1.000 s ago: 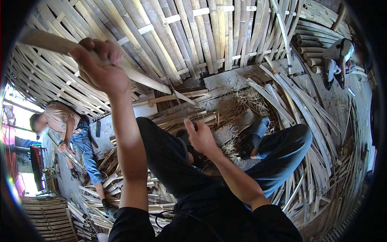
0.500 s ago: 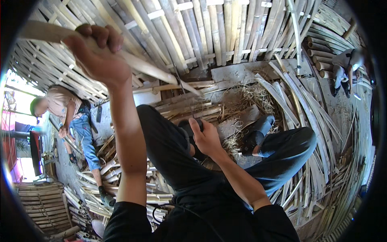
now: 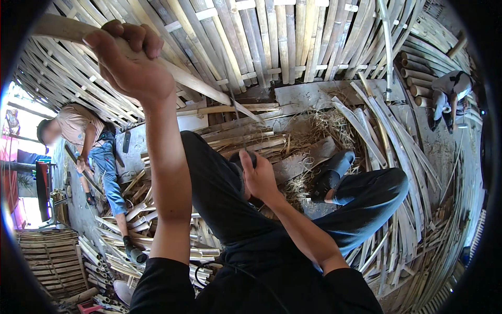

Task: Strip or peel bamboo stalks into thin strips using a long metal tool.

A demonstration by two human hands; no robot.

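Note:
My left hand, raised at the upper left, is closed around a long pale bamboo strip. The strip slants down to the right, in front of my raised knee. Low between my knees, my right hand grips the dark handle of a knife, thumb stretched along it. What seems to be its thin blade, nearly edge-on, rises to the strip. There the strip narrows into a thinner sliver; whether the blade is cutting into it I cannot tell.
A bamboo slat panel stands ahead. Split bamboo pieces lie to the right, and curly shavings cover the floor by my shoe. A person bends over a pole at the left; another person is at the far right near round bamboo poles.
My left hand has shifted slightly right and down with the strip. My right hand has moved a little left and down. The person at the left has bent slightly differently.

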